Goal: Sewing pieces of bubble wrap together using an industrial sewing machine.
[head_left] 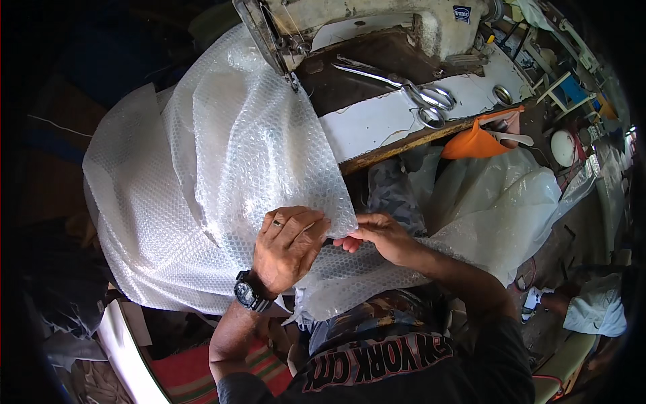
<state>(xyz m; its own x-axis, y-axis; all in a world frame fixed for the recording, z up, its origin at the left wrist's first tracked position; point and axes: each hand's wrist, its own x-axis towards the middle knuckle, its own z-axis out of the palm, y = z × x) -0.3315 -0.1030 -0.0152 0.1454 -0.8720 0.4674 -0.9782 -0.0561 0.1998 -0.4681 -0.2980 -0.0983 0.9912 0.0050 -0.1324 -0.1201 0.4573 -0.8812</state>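
A large sheet of clear bubble wrap (262,148) drapes from under the sewing machine (377,23) down across my lap. Its right edge runs from the machine's needle area to my hands. My left hand (288,246), with a ring and a black wristwatch, lies over the sheet near its lower edge, fingers bent and pressed together on the plastic. At the sheet's lower right corner, my right hand (383,237) pinches the edge between thumb and fingers. The two hands are close together, with the corner between them.
Metal scissors (420,97) lie on the worn white machine table (363,135), near a small metal ring (502,94). An orange pouch (474,141) hangs at the table's front edge. More clear plastic (498,209) spreads to the right. Another person's leg (555,301) shows at far right.
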